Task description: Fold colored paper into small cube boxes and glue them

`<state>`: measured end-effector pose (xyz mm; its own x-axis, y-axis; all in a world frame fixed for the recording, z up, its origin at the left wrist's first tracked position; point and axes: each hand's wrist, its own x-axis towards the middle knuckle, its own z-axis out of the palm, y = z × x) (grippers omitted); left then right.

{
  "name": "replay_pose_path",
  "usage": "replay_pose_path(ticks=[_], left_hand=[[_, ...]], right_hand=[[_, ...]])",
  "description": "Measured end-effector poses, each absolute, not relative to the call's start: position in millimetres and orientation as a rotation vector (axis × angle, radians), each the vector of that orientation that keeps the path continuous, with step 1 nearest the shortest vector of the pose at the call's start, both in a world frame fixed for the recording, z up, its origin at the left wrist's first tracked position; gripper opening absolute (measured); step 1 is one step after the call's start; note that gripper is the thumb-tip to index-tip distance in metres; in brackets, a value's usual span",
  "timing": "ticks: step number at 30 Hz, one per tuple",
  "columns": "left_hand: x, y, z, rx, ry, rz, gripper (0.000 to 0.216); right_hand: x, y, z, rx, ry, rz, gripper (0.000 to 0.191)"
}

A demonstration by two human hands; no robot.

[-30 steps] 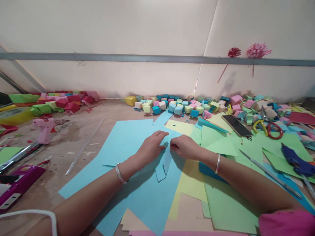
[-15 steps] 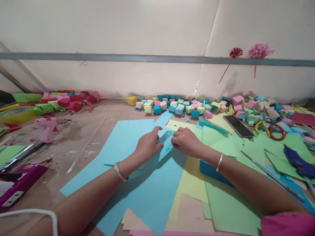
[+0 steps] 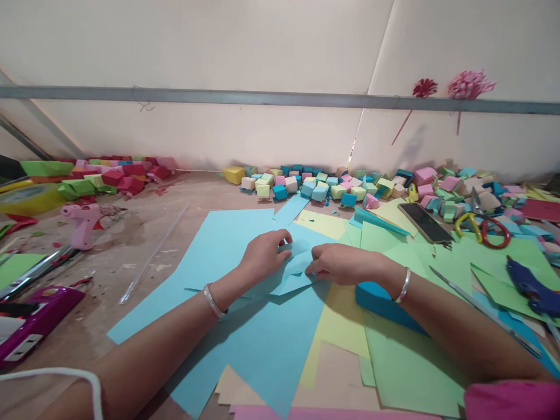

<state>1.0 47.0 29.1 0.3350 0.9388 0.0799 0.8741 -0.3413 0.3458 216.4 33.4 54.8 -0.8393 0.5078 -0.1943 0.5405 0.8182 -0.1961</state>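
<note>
A small light-blue paper piece (image 3: 297,265), partly folded, lies on a large light-blue sheet (image 3: 227,245) at the middle of the table. My left hand (image 3: 263,255) has its fingers curled over the piece's left side and presses it down. My right hand (image 3: 336,263) pinches the piece's right edge with thumb and fingertips. Both wrists wear a silver bangle. The part of the piece under my fingers is hidden.
Green sheets (image 3: 406,256) and yellow sheets (image 3: 324,224) overlap to the right. A row of small folded paper cubes (image 3: 315,186) runs along the wall. A phone (image 3: 424,223), scissors (image 3: 481,224) and a blue glue gun (image 3: 529,286) lie right; a pink glue gun (image 3: 85,219) lies left.
The piece went from a hanging strip to a flatter folded shape. My right hand moved down and flattened along its edge; my left hand curled its fingers back over it.
</note>
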Motion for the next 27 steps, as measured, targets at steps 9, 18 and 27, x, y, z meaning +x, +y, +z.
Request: replay_pose_path(ticks=[9, 18, 27], left_hand=[[5, 43, 23, 2.431, 1.574, 0.308, 0.019], [8, 38, 25, 2.543, 1.477, 0.289, 0.019], [11, 28, 28, 2.724, 1.333, 0.095, 0.030]], right_hand=[[208, 40, 50, 1.192, 2.814, -0.229, 0.019], [204, 52, 31, 1.454, 2.978, 0.057, 0.026], [197, 50, 41, 1.178, 2.849, 0.069, 0.025]])
